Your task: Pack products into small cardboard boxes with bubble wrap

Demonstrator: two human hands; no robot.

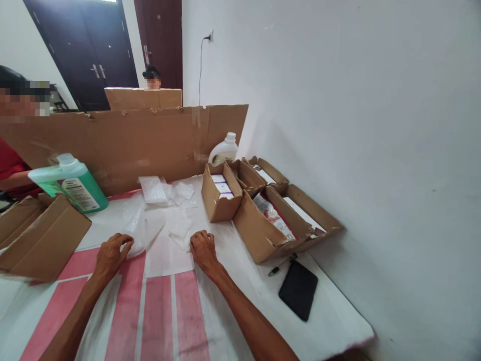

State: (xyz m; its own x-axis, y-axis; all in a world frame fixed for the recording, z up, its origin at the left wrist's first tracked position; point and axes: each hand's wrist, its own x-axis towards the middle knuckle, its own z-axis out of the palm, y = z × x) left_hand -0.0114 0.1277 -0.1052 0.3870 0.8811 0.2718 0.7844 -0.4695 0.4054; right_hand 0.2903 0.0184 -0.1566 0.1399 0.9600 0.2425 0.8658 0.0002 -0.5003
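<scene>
My left hand rests on the table with its fingers curled onto the edge of a clear plastic bag. My right hand lies knuckles up, fingers bent and pressed on another piece of clear plastic. Sheets of bubble wrap lie just beyond both hands. The table carries a white cloth with pink stripes.
Open cardboard boxes with packets stand at the right. A black phone and a pen lie near the right edge. A green bottle, a white bottle, a cardboard screen and a left box surround me. Two people sit behind.
</scene>
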